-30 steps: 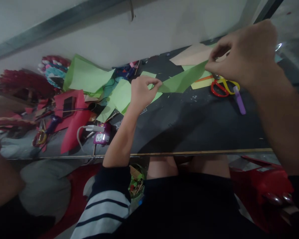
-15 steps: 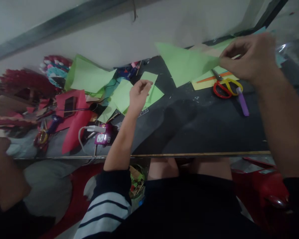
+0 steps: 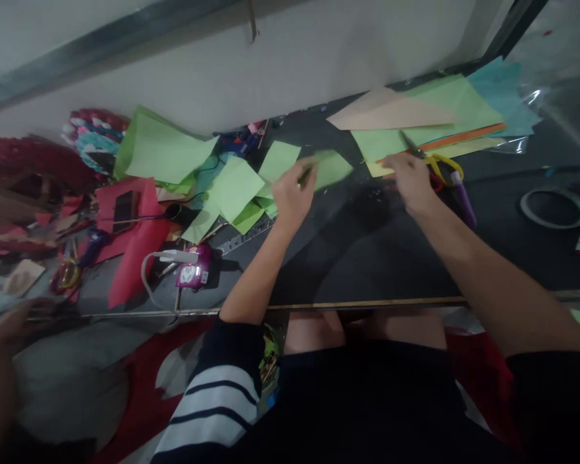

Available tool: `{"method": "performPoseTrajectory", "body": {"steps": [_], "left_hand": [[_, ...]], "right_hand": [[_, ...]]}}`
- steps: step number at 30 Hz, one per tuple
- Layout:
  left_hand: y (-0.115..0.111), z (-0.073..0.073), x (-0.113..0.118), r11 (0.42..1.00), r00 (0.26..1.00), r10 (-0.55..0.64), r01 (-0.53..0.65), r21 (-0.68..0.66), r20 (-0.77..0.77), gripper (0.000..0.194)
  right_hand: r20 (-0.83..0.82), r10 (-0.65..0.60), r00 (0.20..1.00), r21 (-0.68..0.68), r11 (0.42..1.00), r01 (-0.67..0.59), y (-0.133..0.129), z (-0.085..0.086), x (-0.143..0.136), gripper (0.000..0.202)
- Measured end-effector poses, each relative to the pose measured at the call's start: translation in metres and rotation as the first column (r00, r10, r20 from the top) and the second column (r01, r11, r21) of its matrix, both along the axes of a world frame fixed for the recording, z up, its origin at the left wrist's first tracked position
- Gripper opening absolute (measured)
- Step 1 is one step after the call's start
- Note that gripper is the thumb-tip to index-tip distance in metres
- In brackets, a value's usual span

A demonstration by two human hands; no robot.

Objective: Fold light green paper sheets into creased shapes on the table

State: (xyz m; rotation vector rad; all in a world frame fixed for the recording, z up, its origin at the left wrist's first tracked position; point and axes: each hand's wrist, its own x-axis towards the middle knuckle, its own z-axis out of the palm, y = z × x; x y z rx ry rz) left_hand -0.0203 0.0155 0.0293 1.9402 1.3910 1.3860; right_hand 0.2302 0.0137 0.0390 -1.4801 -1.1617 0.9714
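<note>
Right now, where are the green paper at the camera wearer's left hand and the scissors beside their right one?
Green paper (image 3: pixel 334 169), head view: middle of its blurred sheet.
Scissors (image 3: pixel 414 147), head view: on the metal blades.

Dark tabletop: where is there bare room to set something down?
Between the left forearm and right forearm, behind the front edge; also between the right forearm and grey ring. Crowded: green papers and red paper to the left; layered sheets behind the scissors.
</note>
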Motion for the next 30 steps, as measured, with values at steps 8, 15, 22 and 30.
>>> {"method": "performPoseTrajectory", "body": {"steps": [8,15,22,30], "left_hand": [[-0.024,-0.003,0.000,0.972,0.909,-0.152,0.209,0.110,-0.387,0.037],[-0.014,-0.004,-0.012,0.977,0.912,-0.126,0.183,0.112,-0.389,0.040],[-0.014,-0.010,-0.013,0.975,0.902,-0.103,0.176,0.138,-0.420,0.045],[0.004,-0.041,-0.011,0.990,0.991,0.132,-0.130,-0.054,0.037,0.064]], "right_hand": [[-0.341,0.227,0.912,-0.164,0.941,-0.295,-0.017,0.019,-0.058,0.039],[-0.299,0.246,0.922,-0.085,0.955,-0.283,-0.017,0.029,-0.058,0.025],[-0.295,0.239,0.925,-0.080,0.959,-0.273,-0.018,0.021,-0.056,0.023],[-0.257,0.130,0.958,-0.004,0.991,-0.135,-0.009,0.006,-0.046,0.027]]}}
